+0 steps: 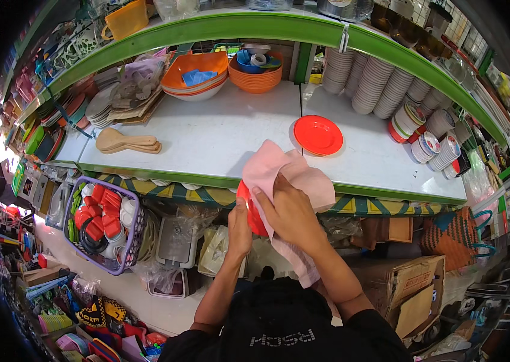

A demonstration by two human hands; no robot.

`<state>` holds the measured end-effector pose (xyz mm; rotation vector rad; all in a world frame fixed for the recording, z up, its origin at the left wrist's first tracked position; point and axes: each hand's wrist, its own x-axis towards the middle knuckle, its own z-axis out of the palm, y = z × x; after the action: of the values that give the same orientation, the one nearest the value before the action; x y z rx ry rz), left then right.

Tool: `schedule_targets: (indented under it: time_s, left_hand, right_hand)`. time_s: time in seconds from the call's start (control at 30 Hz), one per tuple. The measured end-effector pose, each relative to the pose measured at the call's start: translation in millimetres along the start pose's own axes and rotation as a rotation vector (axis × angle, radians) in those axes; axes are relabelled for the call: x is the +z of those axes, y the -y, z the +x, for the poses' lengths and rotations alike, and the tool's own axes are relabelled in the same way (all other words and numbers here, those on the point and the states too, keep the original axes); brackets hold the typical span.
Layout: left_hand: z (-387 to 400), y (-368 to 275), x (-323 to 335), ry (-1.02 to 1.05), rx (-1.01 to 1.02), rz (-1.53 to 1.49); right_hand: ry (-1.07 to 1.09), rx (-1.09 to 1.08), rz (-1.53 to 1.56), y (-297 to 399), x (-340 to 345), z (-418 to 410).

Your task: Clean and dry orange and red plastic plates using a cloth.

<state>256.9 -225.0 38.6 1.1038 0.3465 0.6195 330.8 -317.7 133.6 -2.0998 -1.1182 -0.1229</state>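
Observation:
My left hand [239, 226] grips the left edge of a red plate [255, 212], which is held up in front of the shelf's green edge. A pink cloth [282, 176] is bunched in my right hand [293, 217] and lies over the plate's right side, hiding much of it. The cloth's lower end hangs beside my right forearm. Just beyond the cloth, another red plate [318, 135] rests on the white shelf [200, 131].
Wooden paddles [123, 141] lie at the shelf's left; orange bowls [255, 77] stand at its back. Stacked white cups [372, 83] fill the right. Below are a purple basket [133, 235] of red and white pieces and a cardboard box [386, 280]. A green-edged upper shelf [236, 25] overhangs.

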Motion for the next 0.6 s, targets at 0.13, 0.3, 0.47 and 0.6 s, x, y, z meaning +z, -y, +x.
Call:
schedule_targets:
  time_s: [0.13,0.3,0.47,0.6]
  left_hand:
    - [-1,-2,-12,0.048,-0.036,-0.067]
    - [-5,-19,0,0.063,-0.036,-0.257]
    - [-4,-21,1,0.024,0.025,-0.314]
    - [-6,-17,10,0.001,0.031,-0.320]
  right_hand:
    - [-0.017,0.179,0.179,-8,0,0]
    - [-0.104,0.251,0.264,-8,1,-10]
    - [-0.112,0.347,0.216,-12,1,-29]
    - [-0.137,0.308,0.181,-8,4,-48]
